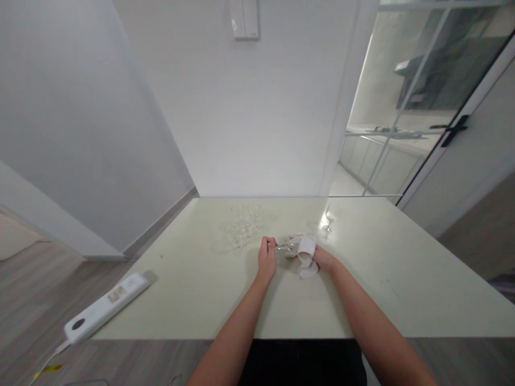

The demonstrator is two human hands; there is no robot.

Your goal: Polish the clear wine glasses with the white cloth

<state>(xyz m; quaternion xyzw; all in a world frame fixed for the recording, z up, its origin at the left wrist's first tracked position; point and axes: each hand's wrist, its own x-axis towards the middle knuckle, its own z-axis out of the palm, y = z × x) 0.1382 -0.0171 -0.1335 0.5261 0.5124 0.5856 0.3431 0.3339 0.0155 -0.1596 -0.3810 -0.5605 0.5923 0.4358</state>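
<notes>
Glass (293, 246) lies sideways between your two hands, bowl end at the cloth

Its long axis runs nearly parallel to the surface's near edge, the stem toward the left edge and the bowl toward the right. Your left hand (267, 258) is closed on the stem end. Your right hand (321, 257) grips a white cloth (307, 246) at the bowl; the folds hide most of its fingers, and you cannot tell how far the cloth reaches inside. The glass sits directly to the right of your left hand's fingertips, so the relation that matters is a short sideways line from hand to hand.

Beyond your left hand, toward the far edge, a cluster of clear glasses (244, 228) stands close together, too faint to count. Your left hand is the nearer one to it. A single glass (328, 221) stands upright beyond the cloth, also toward the far edge, nearer your right hand.

The pale table (181, 300) carries all of these. At its near-left corner, a white power strip (108, 305) straddles the left edge, its cord trailing away. A plain wall (257, 118) rises behind the far edge; past the far-right corner, a glazed door (396, 107) shows a kitchen counter.
</notes>
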